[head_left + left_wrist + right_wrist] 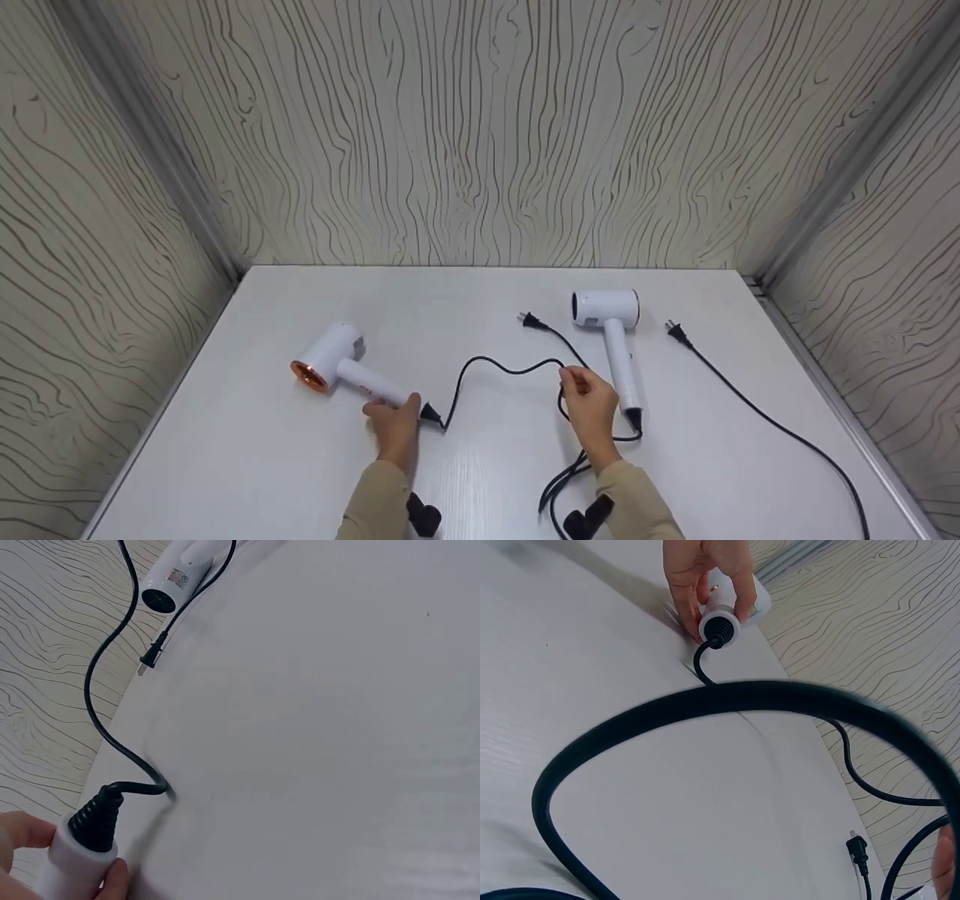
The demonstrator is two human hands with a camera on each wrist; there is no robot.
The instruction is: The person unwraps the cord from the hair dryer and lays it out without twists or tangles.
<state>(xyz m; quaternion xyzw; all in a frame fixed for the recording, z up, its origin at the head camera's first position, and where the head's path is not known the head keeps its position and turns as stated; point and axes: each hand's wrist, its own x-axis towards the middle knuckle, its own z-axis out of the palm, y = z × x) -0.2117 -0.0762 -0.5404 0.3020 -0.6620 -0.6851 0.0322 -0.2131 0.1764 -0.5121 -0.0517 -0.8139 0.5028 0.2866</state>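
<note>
On the left of the table, a white hair dryer (328, 354) with a copper-coloured nozzle lies with its handle toward me. My left hand (395, 429) grips the lower end of that handle, thumb and fingers on either side, just behind the black cord sleeve (96, 821). From the sleeve a black cord (480, 359) runs in waves to my right hand (591, 405), which pinches it between thumb and fingertips. In the right wrist view only some fingers (943, 864) of this hand show at the edge, and a big loop of cord crosses close to the camera.
A second white hair dryer (606, 307) lies behind my right hand, handle toward me. One two-pin plug (532, 321) lies to its left, another plug (677, 332) to its right with its cord (780, 424) trailing to the near right. Loose cord loops (564, 480) lie by my right forearm.
</note>
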